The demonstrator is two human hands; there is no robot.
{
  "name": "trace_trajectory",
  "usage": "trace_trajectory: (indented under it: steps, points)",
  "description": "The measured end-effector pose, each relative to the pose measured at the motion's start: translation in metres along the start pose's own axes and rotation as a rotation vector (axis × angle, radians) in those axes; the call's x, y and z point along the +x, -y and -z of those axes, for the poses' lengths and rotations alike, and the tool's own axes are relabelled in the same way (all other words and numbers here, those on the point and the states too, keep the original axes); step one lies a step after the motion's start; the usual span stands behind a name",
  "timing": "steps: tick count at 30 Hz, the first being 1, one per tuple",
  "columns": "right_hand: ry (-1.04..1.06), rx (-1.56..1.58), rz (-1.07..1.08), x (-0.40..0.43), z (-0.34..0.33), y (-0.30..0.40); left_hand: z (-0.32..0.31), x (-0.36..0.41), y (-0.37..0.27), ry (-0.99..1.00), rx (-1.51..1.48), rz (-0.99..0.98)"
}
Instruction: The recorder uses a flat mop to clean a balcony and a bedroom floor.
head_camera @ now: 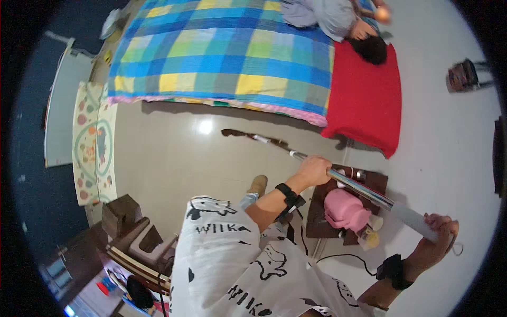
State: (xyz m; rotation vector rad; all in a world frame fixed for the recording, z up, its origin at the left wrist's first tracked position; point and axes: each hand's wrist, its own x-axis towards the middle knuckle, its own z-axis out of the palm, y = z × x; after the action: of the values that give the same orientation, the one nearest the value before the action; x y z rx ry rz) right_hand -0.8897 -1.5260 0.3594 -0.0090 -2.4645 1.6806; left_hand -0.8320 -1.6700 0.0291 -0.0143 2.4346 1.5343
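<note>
A long-handled mop [360, 188] runs diagonally across the view with its metal pole tilted. My left hand [314, 170] grips the pole partway along. Around the grey sleeve at the upper end, my right hand [440, 232] is closed, and a small hanging ring [458, 249] sticks out beyond it. The dark brown mop head [237, 133] is over the tiled floor [170, 150], beside the bed's edge; whether it touches the floor I cannot tell. Under the pole stands a small dark table [317, 226] with a pink jug [345, 208] on it.
A bed with a checked blanket [222, 59] and a red cloth [364, 99] fills the top; a person [336, 20] lies on it. A black cable [348, 255] trails near my right arm. Left are a patterned mat [95, 150] and a brown box [121, 214].
</note>
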Motion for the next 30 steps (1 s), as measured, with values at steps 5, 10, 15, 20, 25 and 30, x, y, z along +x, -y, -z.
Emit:
trace_trajectory:
  steps: [5,10,15,20,25,30]
  points:
    - [0.033,0.050,0.084,-0.034,-0.071,-0.013,0.046,0.013,0.059,-0.128,0.043,0.053]
    - [0.250,-0.105,0.237,-0.038,-0.087,0.013,0.058,-0.022,0.059,-0.254,-0.094,0.031]
    - [0.476,0.068,0.265,-0.037,-0.107,0.037,0.060,-0.097,0.058,-0.363,-0.155,0.151]
    - [0.903,0.307,0.487,-0.110,-0.171,0.068,0.090,-0.187,0.047,-0.618,-0.281,0.183]
    - [1.792,0.259,0.269,-0.190,-0.267,0.007,0.153,-0.288,-0.036,-1.230,-0.183,0.001]
    - [1.992,0.028,0.561,-0.288,-0.321,-0.133,0.180,-0.412,-0.053,-1.645,-0.518,0.103]
